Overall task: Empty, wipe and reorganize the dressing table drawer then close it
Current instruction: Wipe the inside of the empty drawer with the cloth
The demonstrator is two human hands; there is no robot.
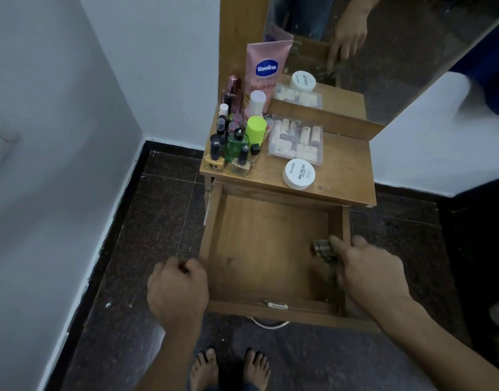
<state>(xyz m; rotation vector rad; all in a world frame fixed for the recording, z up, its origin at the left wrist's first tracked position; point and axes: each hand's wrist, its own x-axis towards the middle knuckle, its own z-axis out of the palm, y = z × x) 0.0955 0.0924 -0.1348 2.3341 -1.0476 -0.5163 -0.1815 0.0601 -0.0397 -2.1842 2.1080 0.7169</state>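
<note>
The wooden drawer (231, 249) is pulled open and its bottom is bare. My right hand (369, 272) is over the drawer's right side and grips a folded checked cloth (323, 249) against the inside near the right wall. My left hand (177, 289) hangs with fingers curled at the drawer's left front corner, holding nothing that I can see. On the dressing table top (344, 165) stand a pink Vaseline tube (266, 71), several nail polish bottles (214, 153), a green bottle (235, 145), a clear packet of small items (296, 141) and a white round tub (299, 174).
A mirror (398, 52) rises behind the table top. White walls close in on the left and behind. The floor (146, 227) is dark speckled tile. My bare feet (231, 368) stand just in front of the drawer, whose metal handle (269, 324) shows below its front.
</note>
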